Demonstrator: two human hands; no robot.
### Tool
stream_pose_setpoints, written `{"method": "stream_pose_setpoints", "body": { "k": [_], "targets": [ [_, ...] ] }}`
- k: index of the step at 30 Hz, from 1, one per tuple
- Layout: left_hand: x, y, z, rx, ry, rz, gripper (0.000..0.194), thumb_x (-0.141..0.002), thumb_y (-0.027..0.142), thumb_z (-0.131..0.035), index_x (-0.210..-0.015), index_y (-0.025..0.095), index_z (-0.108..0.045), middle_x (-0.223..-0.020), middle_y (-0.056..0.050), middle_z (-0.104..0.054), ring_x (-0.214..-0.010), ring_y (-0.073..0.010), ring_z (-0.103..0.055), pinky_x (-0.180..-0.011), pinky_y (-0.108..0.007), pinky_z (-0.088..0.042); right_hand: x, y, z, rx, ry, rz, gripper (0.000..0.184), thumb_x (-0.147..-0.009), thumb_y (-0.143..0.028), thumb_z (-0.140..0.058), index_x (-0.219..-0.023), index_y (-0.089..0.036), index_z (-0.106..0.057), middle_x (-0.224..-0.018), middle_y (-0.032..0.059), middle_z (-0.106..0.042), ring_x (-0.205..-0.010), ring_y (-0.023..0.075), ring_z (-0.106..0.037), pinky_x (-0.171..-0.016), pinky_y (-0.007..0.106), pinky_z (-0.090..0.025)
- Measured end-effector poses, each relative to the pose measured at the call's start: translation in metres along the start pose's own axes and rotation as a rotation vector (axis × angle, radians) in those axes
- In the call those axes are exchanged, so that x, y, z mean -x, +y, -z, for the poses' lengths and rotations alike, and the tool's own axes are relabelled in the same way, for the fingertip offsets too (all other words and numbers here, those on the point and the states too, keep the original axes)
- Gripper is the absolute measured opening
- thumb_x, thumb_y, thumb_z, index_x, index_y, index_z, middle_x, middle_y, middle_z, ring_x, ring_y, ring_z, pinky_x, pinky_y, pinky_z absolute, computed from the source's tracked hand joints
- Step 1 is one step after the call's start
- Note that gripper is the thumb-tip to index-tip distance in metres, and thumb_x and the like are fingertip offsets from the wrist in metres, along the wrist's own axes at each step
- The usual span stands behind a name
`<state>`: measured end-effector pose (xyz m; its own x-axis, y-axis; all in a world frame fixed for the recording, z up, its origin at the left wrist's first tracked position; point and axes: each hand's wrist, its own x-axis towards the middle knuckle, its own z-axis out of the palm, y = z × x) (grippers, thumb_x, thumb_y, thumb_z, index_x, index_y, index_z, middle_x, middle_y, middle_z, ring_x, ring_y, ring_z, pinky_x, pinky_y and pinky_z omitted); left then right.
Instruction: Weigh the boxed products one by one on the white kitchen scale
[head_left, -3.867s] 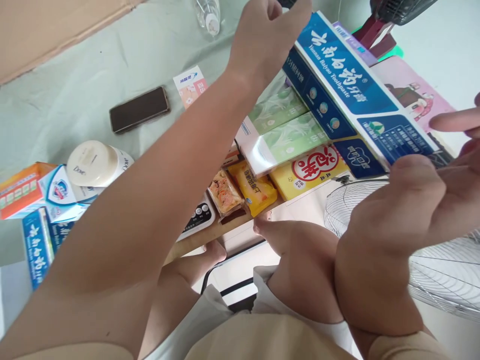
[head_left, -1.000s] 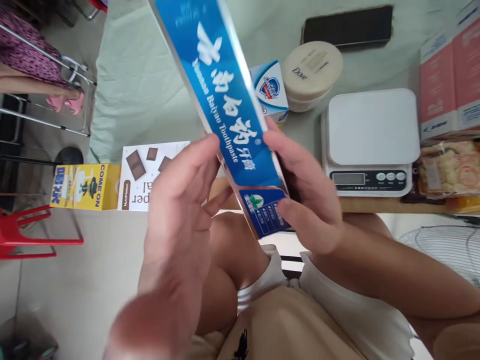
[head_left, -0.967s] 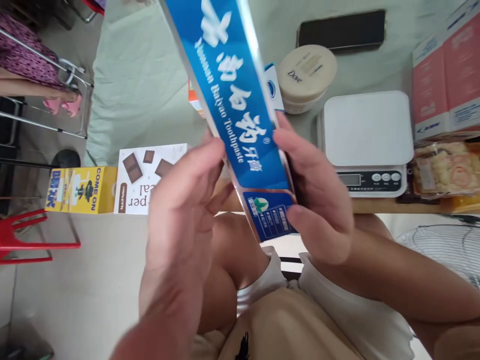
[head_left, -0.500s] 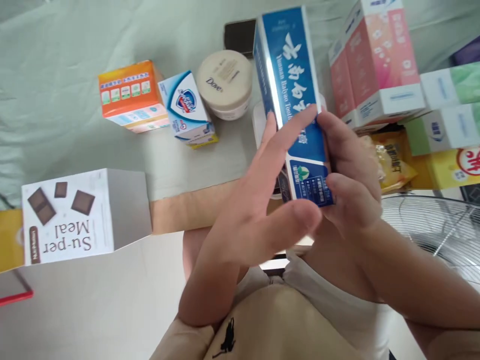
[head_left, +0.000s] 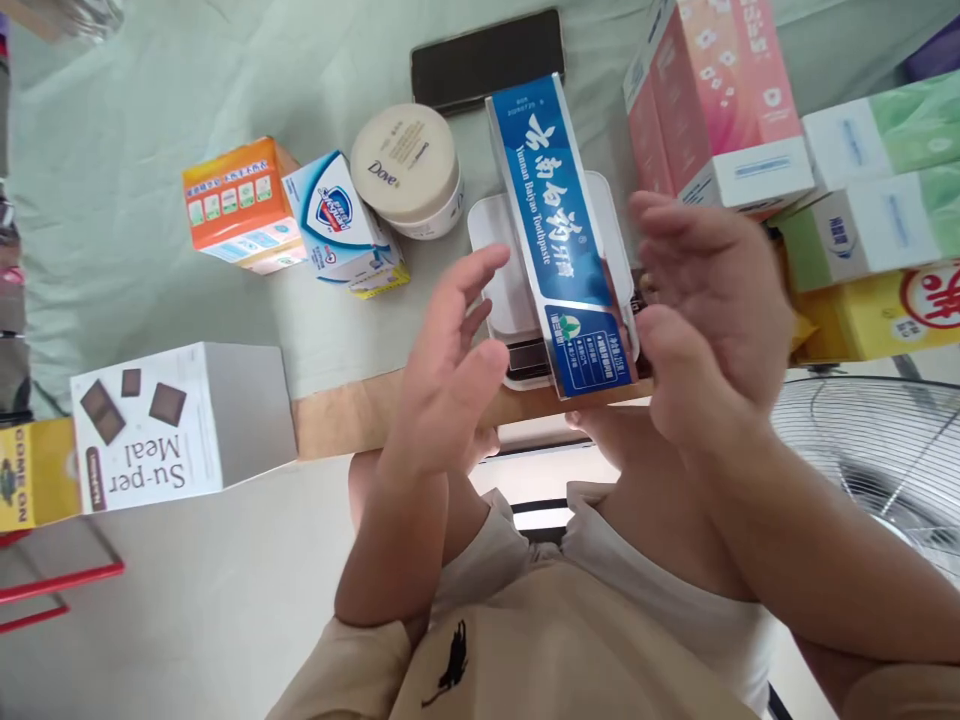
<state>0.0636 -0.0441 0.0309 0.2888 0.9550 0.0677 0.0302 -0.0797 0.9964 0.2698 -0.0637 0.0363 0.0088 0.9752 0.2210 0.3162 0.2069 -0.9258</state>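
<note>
A blue Yunnan Baiyao toothpaste box (head_left: 559,240) lies slightly slanted on top of a white kitchen scale-like device (head_left: 504,270), whose dark display strip shows at its front edge. My left hand (head_left: 454,370) is held just left of the box, fingers apart and touching nothing. On the other side, my right hand (head_left: 712,300) stands off the box with its fingers curved and parted, also without anything in it. A black phone (head_left: 487,60) lies behind the device. Left of it is a Dove jar (head_left: 407,170) with a cream lid.
A Safeguard box (head_left: 337,220) and an orange box (head_left: 240,200) stand left of the jar. At the front left edge is a white Su-per Meal box (head_left: 180,430). Pink boxes (head_left: 727,100) and green-white boxes (head_left: 885,190) crowd the right. A fan (head_left: 870,470) stands below right.
Both hands have let go of the toothpaste box and moved apart. The box now rests lower, on the white device, and more of the phone shows.
</note>
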Motion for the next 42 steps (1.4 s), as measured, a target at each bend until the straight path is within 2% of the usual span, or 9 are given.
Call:
{"method": "stream_pose_setpoints", "body": {
  "k": [3, 9, 14, 19, 24, 30, 36, 40, 42],
  "targets": [
    [0.002, 0.002, 0.01, 0.013, 0.1, 0.011, 0.046, -0.093, 0.065, -0.062, -0.129, 0.037, -0.067, -0.145, 0.001, -0.064, -0.145, -0.0282, -0.055, -0.122, -0.046, -0.05, -0.003, -0.006, -0.002, -0.003, 0.183, 0.012, 0.032, -0.095, -0.033, -0.052, -0.125, -0.04, -0.06, -0.142, 0.0019, -0.063, -0.15, 0.0281, -0.053, -0.132, 0.057, -0.041],
    [0.001, -0.003, 0.016, 0.056, 0.102, -0.003, 0.042, -0.091, 0.063, -0.066, -0.122, 0.034, -0.072, -0.125, -0.002, -0.072, -0.125, -0.0269, -0.067, -0.108, -0.046, -0.059, -0.006, -0.009, -0.006, 0.013, 0.167, 0.013, 0.031, -0.091, -0.027, -0.05, -0.119, -0.036, -0.061, -0.136, 0.0041, -0.063, -0.145, 0.0291, -0.057, -0.129, 0.058, -0.044],
    [0.004, -0.007, 0.011, -0.006, 0.076, -0.012, 0.048, -0.092, 0.068, -0.062, -0.125, 0.036, -0.075, -0.145, -0.005, -0.061, -0.138, -0.0304, -0.061, -0.111, -0.047, -0.058, -0.007, -0.009, -0.01, 0.063, 0.125, -0.021, 0.032, -0.094, -0.032, -0.049, -0.124, -0.036, -0.057, -0.143, 0.0029, -0.06, -0.147, 0.0299, -0.056, -0.129, 0.061, -0.044],
    [0.006, -0.005, 0.008, -0.169, -0.009, -0.043, 0.059, -0.096, 0.066, -0.057, -0.143, 0.031, -0.062, -0.161, -0.008, -0.052, -0.154, -0.0332, -0.048, -0.126, -0.052, -0.046, -0.009, -0.009, -0.012, -0.091, 0.097, -0.045, 0.024, -0.093, -0.026, -0.053, -0.115, -0.033, -0.059, -0.136, 0.0044, -0.063, -0.149, 0.0278, -0.054, -0.132, 0.057, -0.041],
    [0.006, -0.003, 0.006, -0.508, -0.195, -0.049, 0.109, -0.076, 0.067, -0.082, -0.164, 0.025, -0.034, -0.177, -0.014, -0.028, -0.168, -0.0402, -0.02, -0.136, -0.06, -0.028, -0.006, 0.0, -0.009, -0.089, 0.014, -0.058, 0.027, -0.093, -0.027, -0.057, -0.12, -0.033, -0.054, -0.145, 0.0041, -0.06, -0.154, 0.027, -0.049, -0.133, 0.059, -0.038],
    [0.001, 0.001, -0.011, -0.56, -0.229, -0.067, 0.108, -0.077, 0.06, -0.085, -0.165, 0.026, -0.032, -0.175, -0.013, -0.032, -0.167, -0.0366, -0.023, -0.135, -0.056, -0.034, -0.01, 0.003, -0.009, 0.016, -0.125, -0.137, 0.043, -0.088, -0.033, -0.06, -0.13, -0.028, -0.048, -0.153, 0.0126, -0.059, -0.148, 0.0345, -0.056, -0.121, 0.064, -0.05],
    [-0.002, 0.011, -0.028, -0.464, -0.126, -0.11, 0.098, -0.079, 0.052, -0.087, -0.162, 0.029, -0.039, -0.175, -0.01, -0.032, -0.164, -0.0361, -0.032, -0.131, -0.051, -0.043, -0.012, 0.004, -0.002, -0.11, -0.141, -0.123, 0.043, -0.09, -0.037, -0.057, -0.131, -0.031, -0.044, -0.151, 0.0081, -0.06, -0.125, 0.0248, -0.07, -0.1, 0.047, -0.066],
    [-0.004, 0.03, -0.048, -0.445, -0.118, -0.183, 0.098, -0.079, 0.052, -0.087, -0.161, 0.029, -0.039, -0.176, -0.009, -0.029, -0.167, -0.0337, -0.026, -0.136, -0.05, -0.038, -0.003, -0.009, 0.021, -0.038, -0.067, -0.031, 0.048, -0.095, -0.054, -0.056, -0.136, -0.031, -0.045, -0.15, 0.0073, -0.058, -0.135, 0.0274, -0.064, -0.109, 0.047, -0.063],
    [-0.007, 0.043, -0.065, -0.402, -0.119, -0.265, 0.091, -0.086, 0.05, -0.079, -0.16, 0.018, -0.038, -0.177, -0.016, -0.025, -0.168, -0.0329, -0.022, -0.137, -0.049, -0.036, 0.001, -0.024, 0.037, -0.011, 0.013, 0.028, 0.05, -0.093, -0.053, -0.064, -0.136, -0.032, -0.05, -0.147, 0.0056, -0.059, -0.141, 0.0301, -0.06, -0.117, 0.049, -0.058]
  ]
}}
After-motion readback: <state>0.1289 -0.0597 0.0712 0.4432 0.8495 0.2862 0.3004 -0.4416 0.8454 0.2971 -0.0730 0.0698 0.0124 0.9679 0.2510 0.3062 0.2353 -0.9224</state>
